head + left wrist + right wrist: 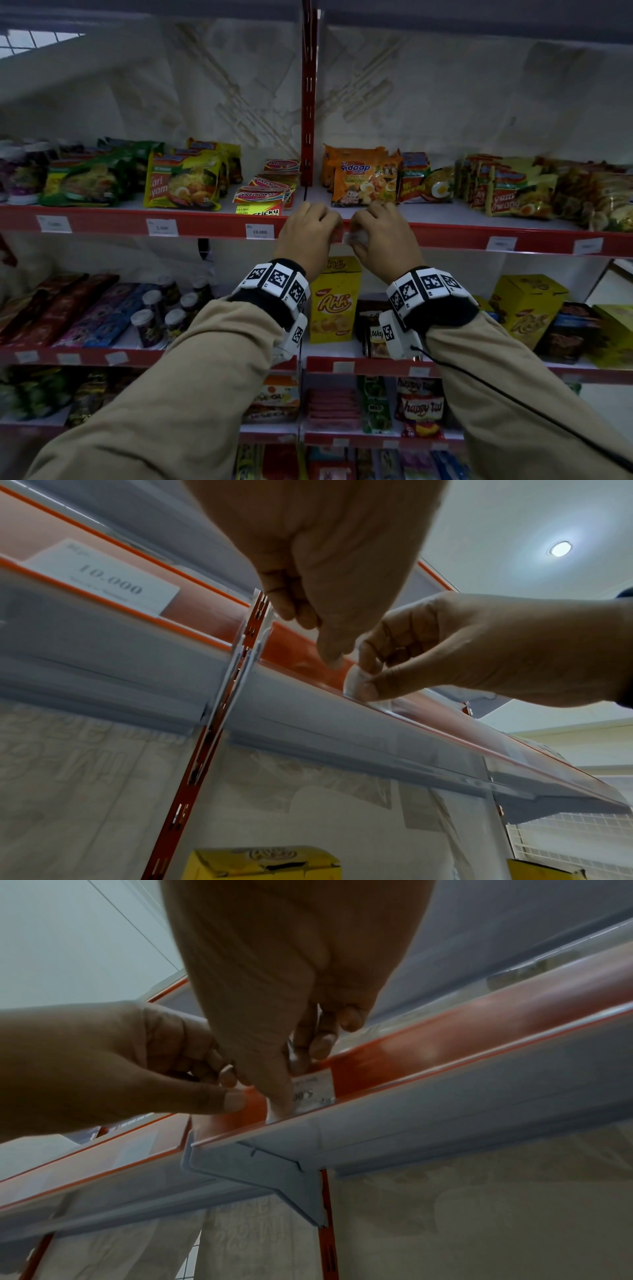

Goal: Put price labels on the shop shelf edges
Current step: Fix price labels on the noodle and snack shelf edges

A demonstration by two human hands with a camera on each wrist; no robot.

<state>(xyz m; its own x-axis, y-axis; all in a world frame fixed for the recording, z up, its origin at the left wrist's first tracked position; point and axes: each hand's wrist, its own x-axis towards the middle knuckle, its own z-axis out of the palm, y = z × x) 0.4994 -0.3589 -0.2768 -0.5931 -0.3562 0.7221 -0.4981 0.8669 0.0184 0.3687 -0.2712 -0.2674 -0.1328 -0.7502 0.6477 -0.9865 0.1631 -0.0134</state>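
**Label half hidden at the shelf edge**

Most of the label (313, 1089) lies behind our right hand (383, 233); from the right wrist we see only its right part, white, with print too blurred and cut off to read beyond some zeros; from the head view it is a pale scrap under the fingers. Its long axis runs along the red edge strip (455, 234) of the noodle shelf, and its print faces outward, reading upside down from below. It sits flat against the strip, just right of the red upright (308, 102), with its lower edge at the strip's bottom lip; whether it is seated behind the clear cover we cannot tell.

Our right grip is curled on the label; the thumb presses its left part and two fingertips (320, 1045) come down over its top edge. Our left hand (306, 229) is beside it, touching or nearly so, fingers curled with the thumb (226, 1100) and forefinger closed at the strip just left of the label; what that grip holds, if anything, is hidden, so we cannot tell.

Further left on the same edge, a label reading 10.000 (259, 231) stands upright and legible; two more to the right are too blurred to read. Noodle packs (183, 181) line the shelf above the strip; a yellow box (334, 301) stands below, partly behind our wrists.
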